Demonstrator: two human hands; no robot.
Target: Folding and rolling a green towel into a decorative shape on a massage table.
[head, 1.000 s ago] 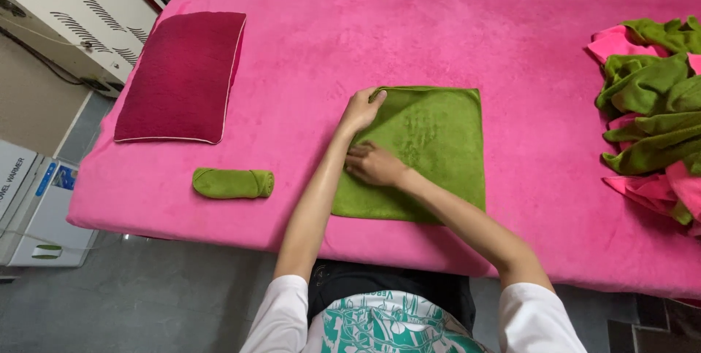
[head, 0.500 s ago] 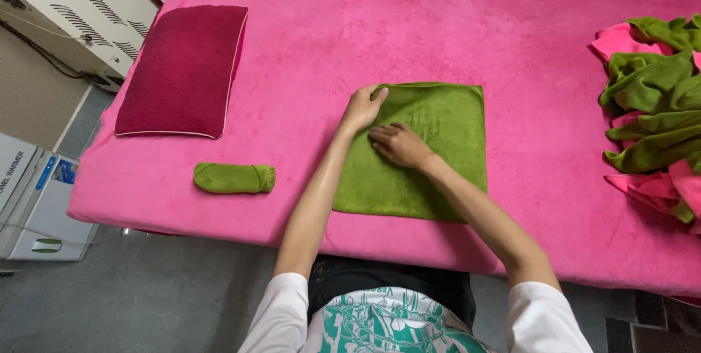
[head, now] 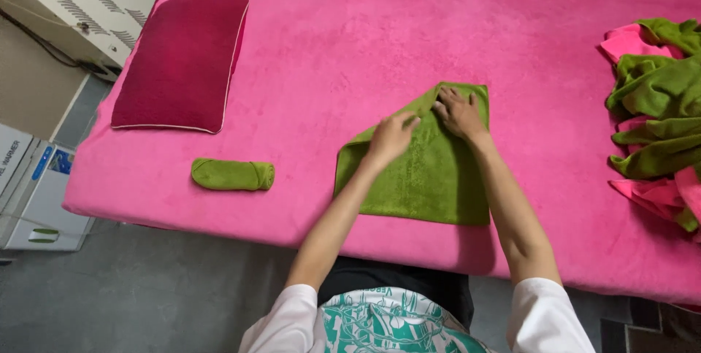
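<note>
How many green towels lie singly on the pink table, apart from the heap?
2: a rolled green towel near the front left edge, and a flat green towel under both hands at centre. The heap at right holds more, uncountable.

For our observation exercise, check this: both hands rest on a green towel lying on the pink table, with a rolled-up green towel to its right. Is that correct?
One detail is wrong. In the head view the rolled-up green towel lies to the left of the flat green towel, not the right. Both the left hand and right hand do rest on it, on the pink table.
</note>
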